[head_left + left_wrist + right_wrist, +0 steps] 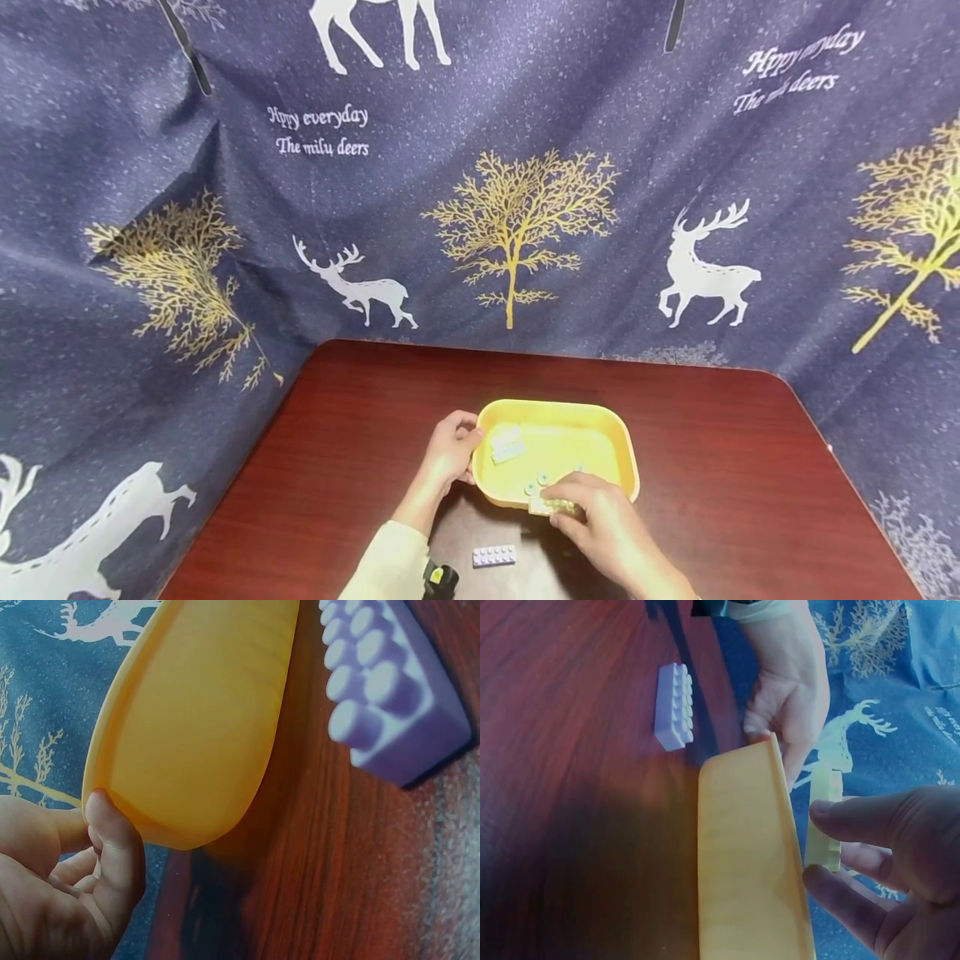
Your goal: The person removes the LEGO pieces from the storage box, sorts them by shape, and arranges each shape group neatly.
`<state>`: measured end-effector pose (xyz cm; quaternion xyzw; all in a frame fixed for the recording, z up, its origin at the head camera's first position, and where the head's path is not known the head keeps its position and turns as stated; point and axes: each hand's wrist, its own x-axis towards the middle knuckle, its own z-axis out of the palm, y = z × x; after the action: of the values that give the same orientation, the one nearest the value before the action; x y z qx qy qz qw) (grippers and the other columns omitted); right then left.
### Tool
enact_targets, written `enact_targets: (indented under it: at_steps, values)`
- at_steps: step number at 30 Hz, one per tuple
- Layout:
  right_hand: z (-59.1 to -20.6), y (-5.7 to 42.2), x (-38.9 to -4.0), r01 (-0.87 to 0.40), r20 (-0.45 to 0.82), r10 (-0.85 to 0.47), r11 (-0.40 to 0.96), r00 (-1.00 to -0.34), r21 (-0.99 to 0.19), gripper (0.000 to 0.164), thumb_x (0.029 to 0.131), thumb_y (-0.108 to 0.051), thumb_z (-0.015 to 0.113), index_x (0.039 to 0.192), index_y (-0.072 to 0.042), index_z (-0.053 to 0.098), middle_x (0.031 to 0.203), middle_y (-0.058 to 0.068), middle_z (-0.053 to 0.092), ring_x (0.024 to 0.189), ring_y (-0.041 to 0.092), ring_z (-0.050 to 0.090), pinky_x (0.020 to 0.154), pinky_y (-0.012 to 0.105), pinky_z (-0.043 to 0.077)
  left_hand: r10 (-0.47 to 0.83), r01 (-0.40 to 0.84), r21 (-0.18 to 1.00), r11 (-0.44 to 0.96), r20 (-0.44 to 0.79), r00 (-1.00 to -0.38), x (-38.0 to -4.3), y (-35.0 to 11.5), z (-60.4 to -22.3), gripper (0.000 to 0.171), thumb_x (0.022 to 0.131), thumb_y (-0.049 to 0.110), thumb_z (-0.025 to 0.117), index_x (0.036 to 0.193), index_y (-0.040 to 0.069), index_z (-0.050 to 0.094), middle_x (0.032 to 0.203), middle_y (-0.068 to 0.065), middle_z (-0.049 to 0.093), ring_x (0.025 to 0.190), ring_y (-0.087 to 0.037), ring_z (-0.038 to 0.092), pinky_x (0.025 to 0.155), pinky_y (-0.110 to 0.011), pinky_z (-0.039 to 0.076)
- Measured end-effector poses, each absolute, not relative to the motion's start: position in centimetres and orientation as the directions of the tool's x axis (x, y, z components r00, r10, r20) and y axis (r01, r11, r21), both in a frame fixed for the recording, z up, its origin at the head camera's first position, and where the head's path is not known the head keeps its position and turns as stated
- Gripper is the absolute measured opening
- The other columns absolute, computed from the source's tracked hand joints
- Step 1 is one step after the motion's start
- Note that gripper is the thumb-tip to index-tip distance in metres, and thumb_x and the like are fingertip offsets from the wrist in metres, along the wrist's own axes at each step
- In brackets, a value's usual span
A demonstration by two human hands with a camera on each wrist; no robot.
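A yellow plastic bin (558, 410) stands on the table. At its left end my left hand (450, 450) grips the rim, thumb on the wall in the left wrist view. My right hand (603, 521) pinches a pale yellow toy building brick (824, 825) between thumb and fingers, above the bin's near rim. Inside the bin, whitish bricks (507, 446) lie toward the left. Small round pale pieces (542, 480) show near the right fingers; glare blurs their kind. A purple studded building brick (493, 556) lies on the table in front of the bin.
The dark red wooden table (720, 467) reaches back to a blue curtain (480, 242) printed with deer and trees. A black strap device (439, 579) sits on the left wrist.
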<state>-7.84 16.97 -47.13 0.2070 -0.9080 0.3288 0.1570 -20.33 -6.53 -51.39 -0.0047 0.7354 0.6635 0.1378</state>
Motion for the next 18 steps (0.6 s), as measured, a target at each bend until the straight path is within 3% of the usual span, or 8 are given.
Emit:
enact_targets:
  at_steps: [13,18]
  values:
    - [-48.7,17.5,-6.7,-0.539,0.480,-0.314,0.707,-0.819,-0.457,0.040,0.068,-0.005,0.091,0.100,-0.024,0.079,0.095,-0.019,0.070,0.087,0.001,0.065,0.073,0.024,0.058,0.178,-0.182,0.976,0.121,-0.202,-0.963,-20.3,-6.5,-51.3,0.029,0.102,0.008,0.059,0.128,-0.004,0.056,0.090,-0.023,0.064,0.046,-0.015,0.055,0.036,-0.025,0.051]
    - [-49.2,17.6,-6.2,-0.576,0.503,-0.341,0.686,-0.794,-0.444,0.040,0.068,-0.004,0.091,0.101,-0.022,0.078,0.093,-0.017,0.070,0.084,-0.001,0.063,0.071,0.017,0.053,0.179,-0.185,0.975,0.125,-0.206,-0.962,-20.2,-6.5,-51.2,0.029,0.102,0.008,0.058,0.128,-0.004,0.056,0.091,-0.025,0.065,0.046,-0.014,0.055,0.036,-0.024,0.051]
